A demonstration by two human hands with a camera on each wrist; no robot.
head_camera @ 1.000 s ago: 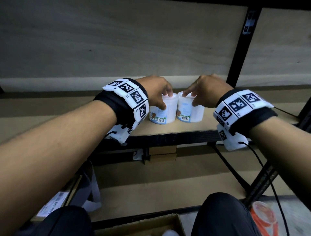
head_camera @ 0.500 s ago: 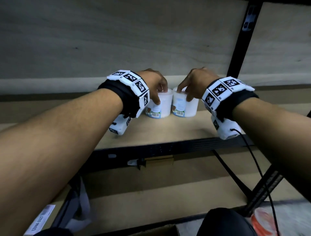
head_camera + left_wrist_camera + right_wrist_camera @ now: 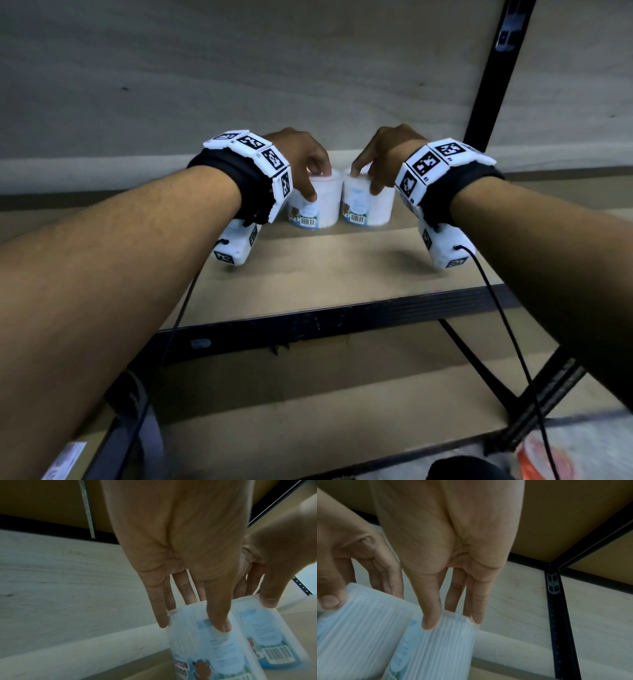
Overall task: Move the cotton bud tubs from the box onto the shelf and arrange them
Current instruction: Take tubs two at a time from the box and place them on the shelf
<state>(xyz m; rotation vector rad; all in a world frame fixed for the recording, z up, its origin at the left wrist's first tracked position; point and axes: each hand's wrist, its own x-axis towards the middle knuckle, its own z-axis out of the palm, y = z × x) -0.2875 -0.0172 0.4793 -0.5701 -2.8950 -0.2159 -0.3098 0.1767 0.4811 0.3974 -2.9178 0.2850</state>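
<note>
Two white cotton bud tubs with blue labels stand side by side, touching, deep on the wooden shelf (image 3: 325, 274). My left hand (image 3: 317, 183) grips the left tub (image 3: 322, 209) from above, thumb in front and fingers behind. My right hand (image 3: 364, 180) grips the right tub (image 3: 373, 209) the same way. In the left wrist view my left hand (image 3: 192, 622) pinches the left tub (image 3: 205, 653), with the right tub (image 3: 274, 635) beside it. The right wrist view shows my right hand (image 3: 453, 618) pinching the right tub (image 3: 436, 649) next to the left tub (image 3: 359, 628). The box is out of view.
A pale back panel (image 3: 239, 102) stands just behind the tubs. A black upright post (image 3: 486, 85) rises at the right. The shelf's black front rail (image 3: 325, 322) runs below, with a lower board (image 3: 308, 411) under it. An orange and white object (image 3: 544, 459) lies at the bottom right.
Both hands have carried the two tubs from near the shelf's front edge back towards the rear panel. The tubs stay side by side in the same grips.
</note>
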